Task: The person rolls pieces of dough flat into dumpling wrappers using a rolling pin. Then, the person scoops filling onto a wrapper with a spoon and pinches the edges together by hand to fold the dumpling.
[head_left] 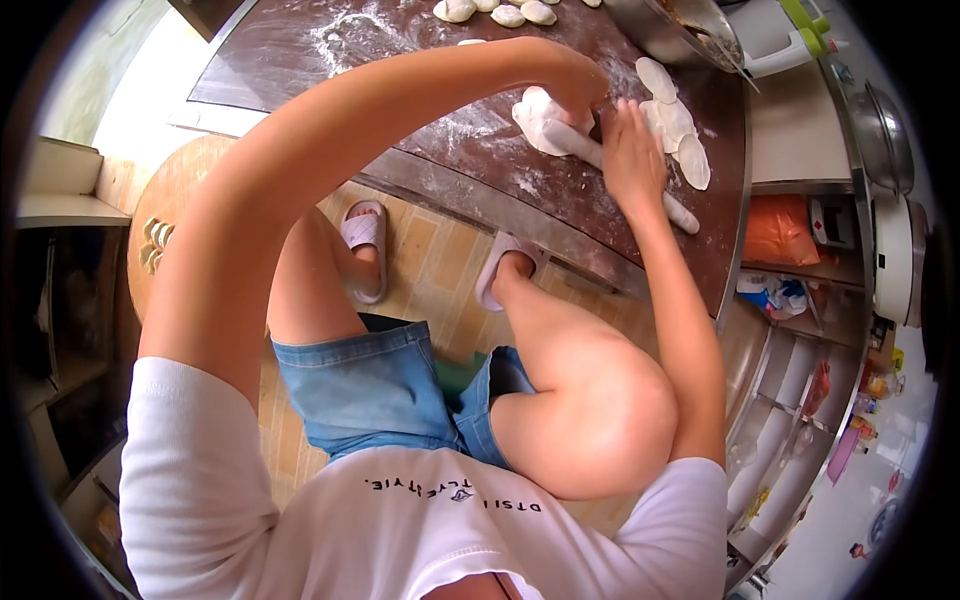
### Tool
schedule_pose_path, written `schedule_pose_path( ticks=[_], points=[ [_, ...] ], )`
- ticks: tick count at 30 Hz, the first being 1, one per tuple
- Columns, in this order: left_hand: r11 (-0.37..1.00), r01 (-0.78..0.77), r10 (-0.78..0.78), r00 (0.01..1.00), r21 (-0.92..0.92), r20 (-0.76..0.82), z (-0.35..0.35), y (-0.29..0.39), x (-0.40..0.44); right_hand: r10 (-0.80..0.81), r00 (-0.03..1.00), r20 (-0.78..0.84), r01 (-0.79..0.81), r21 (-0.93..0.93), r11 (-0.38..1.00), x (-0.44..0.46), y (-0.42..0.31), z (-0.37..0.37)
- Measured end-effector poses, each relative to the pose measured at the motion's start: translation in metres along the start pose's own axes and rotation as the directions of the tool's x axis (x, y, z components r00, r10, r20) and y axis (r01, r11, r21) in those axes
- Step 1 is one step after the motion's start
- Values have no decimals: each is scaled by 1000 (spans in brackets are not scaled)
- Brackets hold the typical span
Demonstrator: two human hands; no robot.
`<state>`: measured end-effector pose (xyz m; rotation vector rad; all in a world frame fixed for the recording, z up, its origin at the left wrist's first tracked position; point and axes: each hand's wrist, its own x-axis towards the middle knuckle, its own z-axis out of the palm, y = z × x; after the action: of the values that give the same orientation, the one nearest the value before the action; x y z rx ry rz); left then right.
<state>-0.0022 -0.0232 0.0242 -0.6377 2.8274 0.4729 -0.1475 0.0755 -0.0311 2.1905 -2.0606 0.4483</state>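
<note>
A pale rolling pin (680, 212) lies slantwise on the dark table, its far end by a floured lump of dough (540, 112). My right hand (635, 158) rests flat across the pin with its fingers stretched out. Bent at the wrist, my left hand (583, 88) is beside the dough, just left of my right hand; its fingers are mostly hidden. Thin flat dough rounds (672, 120) overlap one another to the right of my right hand. More pale dough pieces (508, 15) sit at the table's far side.
A metal bowl (665, 30) holding some mixture stands at the back right, beside a green-and-white object (790, 50). Flour is scattered over the dark table (290, 60). A round wooden board (180, 190) with small pieces is at left, shelves (800, 350) at right. My knees are below the table edge.
</note>
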Motion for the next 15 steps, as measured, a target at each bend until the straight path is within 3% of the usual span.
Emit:
schedule_pose_path(
  ticks=[3, 6, 9, 12, 13, 15],
  points=[
    [979, -45, 52, 998, -197, 30, 5, -12, 8, -119, 989, 83, 114, 64, 991, -61, -20, -23],
    [825, -42, -9, 996, -564, -88, 16, -20, 0, -117, 987, 110, 100, 154, 983, -81, -31, -36],
    [895, -118, 98, 993, -430, -68, 23, -30, 10, -78, 997, 10, 78, 35, 996, -36, -15, -11],
    [962, -3, -9, 999, -272, -41, 10, -12, 4, 48, 998, -40, -47, 24, 999, 15, -2, -1],
    [981, 52, -57, 998, -188, -21, 4, -5, 0, 27, 1000, -12, -27, 30, 999, 9, -3, -1],
    [991, -48, 37, 996, -125, -87, 13, -11, 6, -14, 999, 44, 13, 38, 999, -19, -7, -6]
  ],
)
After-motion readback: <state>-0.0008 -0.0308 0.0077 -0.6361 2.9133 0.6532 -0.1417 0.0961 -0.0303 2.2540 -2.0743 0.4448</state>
